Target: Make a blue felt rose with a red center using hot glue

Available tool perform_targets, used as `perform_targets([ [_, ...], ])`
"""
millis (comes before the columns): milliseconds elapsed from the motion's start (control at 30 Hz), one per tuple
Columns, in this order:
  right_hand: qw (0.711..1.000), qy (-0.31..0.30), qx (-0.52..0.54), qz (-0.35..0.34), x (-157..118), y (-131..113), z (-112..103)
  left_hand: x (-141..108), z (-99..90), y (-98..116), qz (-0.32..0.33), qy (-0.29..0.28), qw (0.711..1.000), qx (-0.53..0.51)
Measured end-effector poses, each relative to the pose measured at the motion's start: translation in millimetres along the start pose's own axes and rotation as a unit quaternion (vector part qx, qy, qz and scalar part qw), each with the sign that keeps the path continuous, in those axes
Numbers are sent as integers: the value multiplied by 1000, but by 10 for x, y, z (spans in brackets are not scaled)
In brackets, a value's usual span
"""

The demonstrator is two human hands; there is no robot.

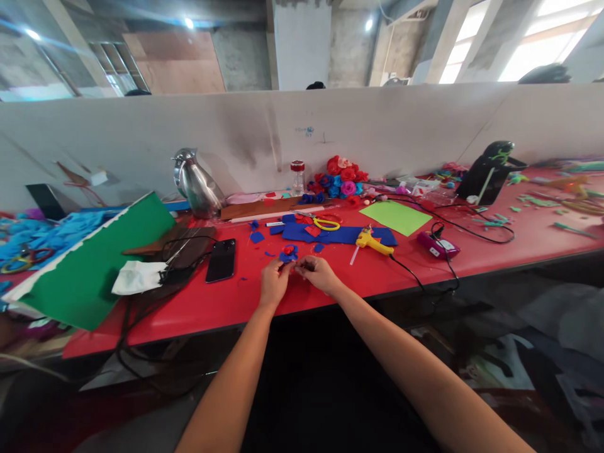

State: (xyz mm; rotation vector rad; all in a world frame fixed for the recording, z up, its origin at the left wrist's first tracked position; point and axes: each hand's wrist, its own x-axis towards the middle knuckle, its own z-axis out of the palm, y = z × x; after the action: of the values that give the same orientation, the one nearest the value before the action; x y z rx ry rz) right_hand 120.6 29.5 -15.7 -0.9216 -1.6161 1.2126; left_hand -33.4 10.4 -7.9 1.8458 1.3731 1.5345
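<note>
Handwriting in blue-green marked the pale partition at the far side, too small to read surely. Nearer, on the red table, a blue-and-red craft flower was at the near middle, pinched between the thumb and fingers of the left hand. The right hand was just beside it on the right, fingers curled with their tips close to the thumb; whether they pinched anything could not be made out. Beyond the hands lay a blue strip, with yellow-handled scissors at its far edge and a yellow glue gun across its right part. Farther right, a purple power socket bore small white labels, their print unreadable. Left of the hands lay a smartphone, screen dark. At the far side stood a steel jug, a red-lidded glass jar and, right of that, a bunch of craft roses
</note>
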Motion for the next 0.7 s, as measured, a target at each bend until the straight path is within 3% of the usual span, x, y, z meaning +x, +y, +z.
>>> perform_targets([
  [300,1000,8,-3,-17,13,43,-2,-5,-26,54,-2,17,1000,-12],
  [700,999,3,6,-49,54,147,26,-33,-56,188,21,-4,999,-34],
])
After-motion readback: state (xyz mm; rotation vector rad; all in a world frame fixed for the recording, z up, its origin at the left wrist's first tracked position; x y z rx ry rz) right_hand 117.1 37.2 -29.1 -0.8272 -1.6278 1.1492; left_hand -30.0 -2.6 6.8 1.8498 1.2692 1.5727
